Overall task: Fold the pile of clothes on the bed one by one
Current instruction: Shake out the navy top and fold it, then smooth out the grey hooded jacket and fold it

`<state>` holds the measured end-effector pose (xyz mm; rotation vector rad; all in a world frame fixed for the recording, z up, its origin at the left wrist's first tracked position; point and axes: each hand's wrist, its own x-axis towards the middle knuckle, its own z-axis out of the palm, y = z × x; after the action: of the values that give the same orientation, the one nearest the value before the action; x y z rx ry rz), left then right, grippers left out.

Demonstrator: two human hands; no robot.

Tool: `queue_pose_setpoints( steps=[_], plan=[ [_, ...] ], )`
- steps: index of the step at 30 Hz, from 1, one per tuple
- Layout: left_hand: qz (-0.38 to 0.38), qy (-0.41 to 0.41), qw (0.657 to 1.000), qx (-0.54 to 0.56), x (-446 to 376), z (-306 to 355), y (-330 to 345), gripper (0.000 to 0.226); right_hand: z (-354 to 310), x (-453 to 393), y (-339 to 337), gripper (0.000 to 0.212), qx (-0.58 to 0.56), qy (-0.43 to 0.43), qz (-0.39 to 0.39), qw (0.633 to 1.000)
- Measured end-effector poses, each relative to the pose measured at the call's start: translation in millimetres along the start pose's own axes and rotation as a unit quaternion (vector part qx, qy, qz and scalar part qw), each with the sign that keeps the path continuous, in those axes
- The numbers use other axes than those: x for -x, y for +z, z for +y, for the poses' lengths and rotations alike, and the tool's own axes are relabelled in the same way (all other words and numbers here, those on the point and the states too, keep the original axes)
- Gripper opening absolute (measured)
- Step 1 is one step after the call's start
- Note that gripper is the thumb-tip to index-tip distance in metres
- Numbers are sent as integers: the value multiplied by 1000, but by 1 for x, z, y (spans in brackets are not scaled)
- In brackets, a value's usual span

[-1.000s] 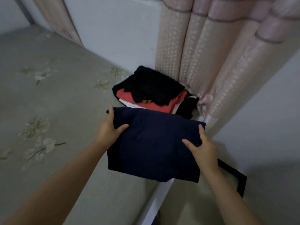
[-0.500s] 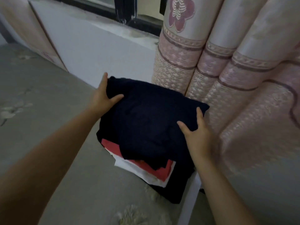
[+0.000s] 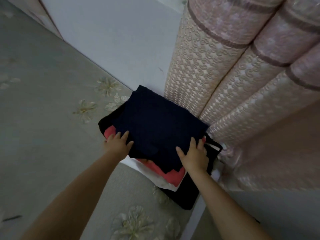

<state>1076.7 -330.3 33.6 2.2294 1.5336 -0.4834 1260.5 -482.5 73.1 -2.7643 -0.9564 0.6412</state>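
Note:
A folded navy garment lies on top of a stack of folded clothes at the bed's far right corner. Under it show a red piece, a white piece and black ones. My left hand rests with straight fingers on the navy garment's near left edge. My right hand lies flat on its near right edge, fingers spread.
The bed has a grey-green cover with embroidered flowers and stretches left and towards me. A pink patterned curtain hangs right behind the stack. A pale wall runs along the bed's far side. The bed's white edge drops off at right.
The navy garment went from my hands in the air onto the stack. My hands have slid from its far corners back to its near edge and lie flat on it.

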Motion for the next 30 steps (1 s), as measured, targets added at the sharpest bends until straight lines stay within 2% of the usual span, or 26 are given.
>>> queue_pose_setpoints(
  steps=[3,6,11,15,20,25,30],
  plan=[
    [70,-20,997,35,28,-7,-14,56,-18,6,-14,64,22,-93,25,995],
    [140,-84,984,67,62,-25,-41,55,-58,14,-33,59,54,-225,27,973],
    [243,-235,937,89,139,-69,-83,50,-155,51,-60,46,71,-445,-8,893],
    [302,-371,870,119,225,-100,-92,47,-222,115,-69,42,70,-615,-17,786],
    [279,-530,792,119,366,-121,-66,52,-263,225,-70,49,72,-738,-58,669],
    [265,-680,675,106,528,-117,-28,53,-258,369,-55,55,120,-860,-92,487],
    [271,-768,570,111,665,-88,31,51,-206,516,-32,57,111,-925,-123,342]
  ],
)
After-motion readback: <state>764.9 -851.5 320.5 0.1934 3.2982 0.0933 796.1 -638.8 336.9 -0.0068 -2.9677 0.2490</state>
